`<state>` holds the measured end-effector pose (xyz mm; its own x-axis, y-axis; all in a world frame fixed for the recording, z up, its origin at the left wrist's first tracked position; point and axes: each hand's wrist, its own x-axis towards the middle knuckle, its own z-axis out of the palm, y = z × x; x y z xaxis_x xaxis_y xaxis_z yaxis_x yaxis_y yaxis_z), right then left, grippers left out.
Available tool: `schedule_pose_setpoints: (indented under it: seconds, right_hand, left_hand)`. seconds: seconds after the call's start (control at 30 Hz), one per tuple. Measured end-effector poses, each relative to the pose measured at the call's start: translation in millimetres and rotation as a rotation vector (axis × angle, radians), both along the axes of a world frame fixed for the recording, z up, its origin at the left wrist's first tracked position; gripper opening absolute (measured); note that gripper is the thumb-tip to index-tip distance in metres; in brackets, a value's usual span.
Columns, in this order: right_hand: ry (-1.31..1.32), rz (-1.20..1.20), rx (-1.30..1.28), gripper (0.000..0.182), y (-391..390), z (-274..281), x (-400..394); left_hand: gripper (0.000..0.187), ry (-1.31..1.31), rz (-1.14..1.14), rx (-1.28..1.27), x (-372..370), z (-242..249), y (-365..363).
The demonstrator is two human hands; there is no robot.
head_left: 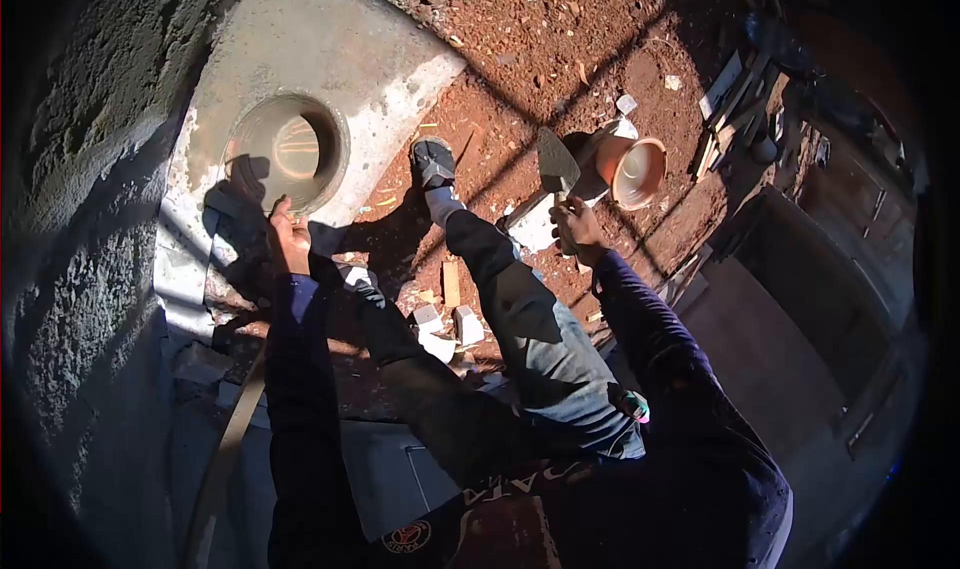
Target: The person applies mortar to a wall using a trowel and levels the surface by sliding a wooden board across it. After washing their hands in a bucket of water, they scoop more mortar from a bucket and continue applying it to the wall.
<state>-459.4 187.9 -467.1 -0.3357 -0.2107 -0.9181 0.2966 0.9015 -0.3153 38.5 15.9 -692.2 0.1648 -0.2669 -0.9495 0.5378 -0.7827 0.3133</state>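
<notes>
My left hand [289, 237] is at the near rim of a round grey container [338, 134], its fingers curled against the edge. The container is deep, with smeared walls and a sunlit patch inside; it sits on a pale concrete slab. My right hand [580, 226] is closed around the handle of a trowel [557, 163]. The blade points away from me, with grey material on its face. Just right of the blade, a reddish-brown pot [655, 159] lies tilted, its open mouth toward me.
A rough plastered wall [90, 229] rises on the left. Reddish soil [560, 39] with stones and chips spreads ahead. Pale blocks [468, 325] and a wood piece [451, 283] lie by my feet. Scrap boards [735, 109] are piled at right. A long strip [232, 439] leans beside my left arm.
</notes>
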Motion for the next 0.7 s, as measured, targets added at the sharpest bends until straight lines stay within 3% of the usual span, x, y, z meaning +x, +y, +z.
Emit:
schedule_pose_setpoints:
  seconds: [0.03, 0.07, 0.2, 0.27, 0.33, 0.47, 0.5, 0.53, 0.57, 0.6, 0.63, 0.67, 0.7]
  right_hand:
    - [0.090, 0.087, 0.057, 0.026, 5.3, 1.8, -2.2]
    - [0.109, 0.028, 0.066, 0.025, 18.5, 7.6, -8.3]
    - [0.157, -0.380, 0.121, 0.023, 36.8, 42.0, -21.2]
    - [0.258, -0.522, 0.101, 0.020, 48.0, 53.1, -37.4]
    - [0.298, -0.555, 0.104, 0.018, 63.7, 51.1, -67.1]
    - [0.280, -0.732, 0.082, 0.015, 106.1, -5.2, -153.5]
    - [0.266, -0.838, 0.064, 0.016, 109.2, -14.7, -167.3]
    - [0.274, -0.706, 0.059, 0.014, 102.9, -12.7, -170.8]
    - [0.396, -0.726, 0.125, 0.014, 88.5, -8.6, -164.4]
    - [0.362, -0.709, 0.052, 0.016, 102.0, -7.4, -156.8]
    - [0.333, -0.685, -0.043, 0.019, 111.1, -6.9, -153.8]
    - [0.298, -0.646, 0.027, 0.027, 88.3, 18.4, -135.9]
    - [0.315, -0.605, 0.029, 0.036, 76.2, 45.5, -110.1]
  left_hand:
    - [0.041, 0.107, -0.049, -0.173, -10.6, 19.9, -8.5]
    - [0.053, 0.058, -0.100, -0.094, -20.9, 33.3, -20.3]
    - [0.061, 0.056, -0.187, -0.031, 7.0, 21.4, 15.2]
    - [0.065, 0.092, -0.234, -0.008, 8.0, 58.4, 29.2]
    - [0.064, -0.059, -0.284, 0.238, -6.0, 90.4, 31.1]
    - [0.054, -0.120, -0.460, 0.184, 14.6, 170.0, 90.1]
    - [0.053, -0.155, -0.647, 0.085, 36.2, 185.7, 115.4]
    - [0.051, -0.241, -1.007, -0.040, 59.3, 202.6, 138.6]
    - [0.050, -0.385, -1.336, -0.181, 81.9, 219.8, 161.3]
    - [0.048, -0.585, -1.833, -0.356, 104.2, 238.7, 175.9]
    - [0.048, -0.389, -1.210, -0.011, 127.2, 249.5, 201.2]
    - [0.047, -0.169, -0.560, 0.271, 144.8, 261.9, 216.9]
    - [0.047, -0.200, -0.528, 0.232, 135.7, 286.8, 211.8]
